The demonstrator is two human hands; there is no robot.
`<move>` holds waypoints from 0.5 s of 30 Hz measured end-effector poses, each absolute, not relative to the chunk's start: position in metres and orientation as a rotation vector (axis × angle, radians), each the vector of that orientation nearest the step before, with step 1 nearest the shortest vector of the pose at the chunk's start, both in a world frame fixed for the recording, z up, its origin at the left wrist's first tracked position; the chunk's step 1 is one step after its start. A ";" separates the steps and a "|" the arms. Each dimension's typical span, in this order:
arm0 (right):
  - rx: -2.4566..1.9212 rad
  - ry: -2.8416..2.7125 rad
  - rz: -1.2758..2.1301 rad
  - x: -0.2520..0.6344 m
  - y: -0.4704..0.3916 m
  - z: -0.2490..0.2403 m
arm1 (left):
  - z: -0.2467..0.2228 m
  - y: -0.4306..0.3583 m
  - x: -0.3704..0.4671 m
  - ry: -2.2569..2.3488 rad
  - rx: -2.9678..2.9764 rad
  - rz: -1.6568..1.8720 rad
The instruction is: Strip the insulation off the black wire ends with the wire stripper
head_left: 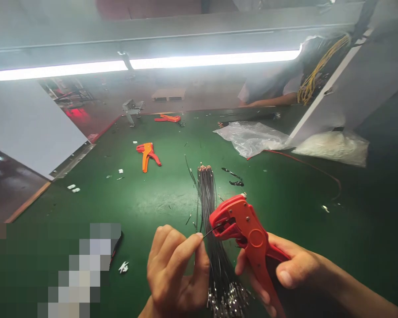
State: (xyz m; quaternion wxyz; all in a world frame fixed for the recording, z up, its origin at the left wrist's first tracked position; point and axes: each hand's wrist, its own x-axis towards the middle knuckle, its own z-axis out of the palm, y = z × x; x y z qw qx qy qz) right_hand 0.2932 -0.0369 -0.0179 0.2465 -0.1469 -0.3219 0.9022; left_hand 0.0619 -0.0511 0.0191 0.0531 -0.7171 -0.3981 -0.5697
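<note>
My left hand [179,267] pinches a thin black wire [208,233] between thumb and forefinger. The wire's far end sits in the jaws of a red wire stripper [254,236]. My right hand [295,265] is wrapped round the stripper's handles, with the tool tilted and its jaws pointing left. Beneath and between both hands lies a long bundle of black wires [207,190]. Its far ends look coppery and its near ends carry shiny metal tips [228,298].
Two more orange-red strippers [147,155] lie farther back on the green table [166,198]. Clear plastic bags [252,137] are at the back right. Small white connectors [123,266] and wire scraps are scattered about. Another person's arm [275,100] rests beyond the table, under a lamp [215,58].
</note>
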 end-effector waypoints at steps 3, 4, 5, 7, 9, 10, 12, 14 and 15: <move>-0.478 -0.851 2.462 0.294 -0.040 -0.010 | 0.019 -0.052 0.063 -1.270 -2.192 -1.689; -0.489 -0.853 2.459 0.294 -0.040 -0.008 | 0.019 -0.052 0.064 -1.277 -2.195 -1.680; -0.509 -0.854 2.460 0.294 -0.041 -0.007 | 0.020 -0.052 0.064 -1.277 -2.192 -1.680; -0.523 -0.871 2.451 0.293 -0.043 -0.006 | 0.021 -0.053 0.065 -1.268 -2.188 -1.684; -0.548 -0.893 2.435 0.293 -0.044 -0.008 | 0.021 -0.053 0.065 -1.272 -2.182 -1.694; -0.559 -0.910 2.431 0.294 -0.044 -0.009 | 0.021 -0.054 0.066 -1.277 -2.185 -1.694; -0.596 -0.940 2.420 0.296 -0.043 -0.012 | 0.021 -0.054 0.066 -1.283 -2.191 -1.696; -0.607 -0.969 2.425 0.298 -0.042 -0.015 | 0.021 -0.055 0.066 -1.294 -2.197 -1.701; -0.606 -0.984 2.429 0.299 -0.041 -0.016 | 0.022 -0.055 0.066 -1.297 -2.198 -1.706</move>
